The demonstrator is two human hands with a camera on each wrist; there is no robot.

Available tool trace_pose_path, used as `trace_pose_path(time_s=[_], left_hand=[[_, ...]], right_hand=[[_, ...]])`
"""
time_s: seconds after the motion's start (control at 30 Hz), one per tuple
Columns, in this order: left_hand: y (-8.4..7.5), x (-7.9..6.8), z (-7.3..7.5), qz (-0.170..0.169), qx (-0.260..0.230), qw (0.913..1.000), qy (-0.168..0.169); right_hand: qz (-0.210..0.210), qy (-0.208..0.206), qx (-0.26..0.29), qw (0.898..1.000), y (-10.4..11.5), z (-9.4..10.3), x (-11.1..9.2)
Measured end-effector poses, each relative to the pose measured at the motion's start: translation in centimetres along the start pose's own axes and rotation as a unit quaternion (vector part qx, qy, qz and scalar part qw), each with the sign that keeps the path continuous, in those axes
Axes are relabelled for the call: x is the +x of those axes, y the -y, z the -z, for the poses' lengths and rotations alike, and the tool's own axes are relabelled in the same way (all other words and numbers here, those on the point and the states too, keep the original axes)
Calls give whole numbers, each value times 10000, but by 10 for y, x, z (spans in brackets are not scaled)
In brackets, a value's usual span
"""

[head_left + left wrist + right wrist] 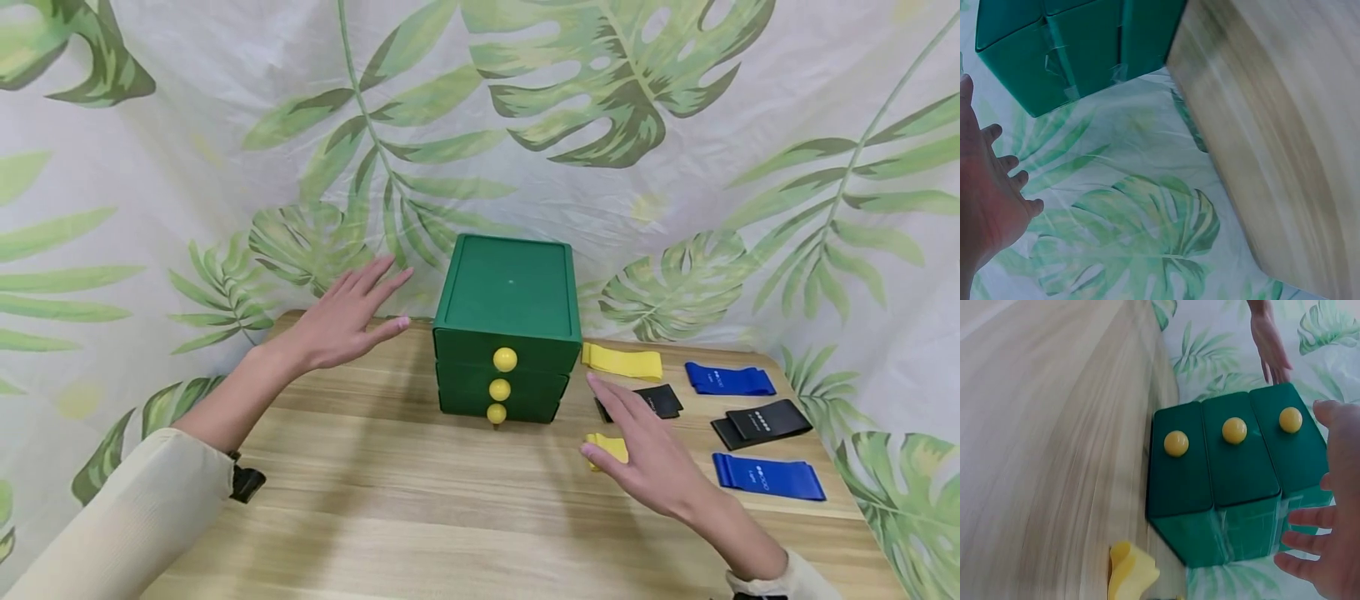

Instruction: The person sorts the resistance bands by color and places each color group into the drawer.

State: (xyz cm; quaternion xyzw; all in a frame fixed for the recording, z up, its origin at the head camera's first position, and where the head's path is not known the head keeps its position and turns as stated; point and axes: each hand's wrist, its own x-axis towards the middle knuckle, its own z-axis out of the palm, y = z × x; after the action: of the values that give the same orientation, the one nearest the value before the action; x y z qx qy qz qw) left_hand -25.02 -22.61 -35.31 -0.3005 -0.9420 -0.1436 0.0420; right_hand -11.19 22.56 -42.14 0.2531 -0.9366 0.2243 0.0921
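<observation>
A green three-drawer box (510, 287) with round yellow knobs (505, 359) stands at the back middle of the table, its drawers closed. To its left my left hand (341, 321) hovers in the air, fingers stretched out and holding nothing. On the other side, my right hand (648, 454) is raised with straight fingers, apart from the box. Beneath and behind that hand lie a yellow band (609, 447), partly hidden, and a black band (660, 402). The right wrist view shows the box's front (1235, 450) beside the right hand (1341, 506).
Farther right on the wooden table (420, 517) lie another yellow band (624, 362), a blue band (729, 380), a folded black band (761, 423) and a second blue band (770, 477). A leaf-patterned cloth (420, 108) hangs behind the table.
</observation>
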Motion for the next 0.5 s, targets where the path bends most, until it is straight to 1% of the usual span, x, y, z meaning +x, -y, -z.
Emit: trace_pose_path(time_s=[0.1,0.27,0.37,0.5], left_hand=[[-2,8,3,-72,-77,9999,-53],[-6,20,7,-215,-71,9996,-143],[-9,28,9,-260,-65,9996,-99],[-13,38,10,-317,-76,9995,-8]], right_hand=[[15,-49,256,9997,4,-3,3],[97,-167,791,9967,11,-10,12],[143,-259,1214,9922,16,-15,18],[186,-350,1792,9830,22,-21,25]])
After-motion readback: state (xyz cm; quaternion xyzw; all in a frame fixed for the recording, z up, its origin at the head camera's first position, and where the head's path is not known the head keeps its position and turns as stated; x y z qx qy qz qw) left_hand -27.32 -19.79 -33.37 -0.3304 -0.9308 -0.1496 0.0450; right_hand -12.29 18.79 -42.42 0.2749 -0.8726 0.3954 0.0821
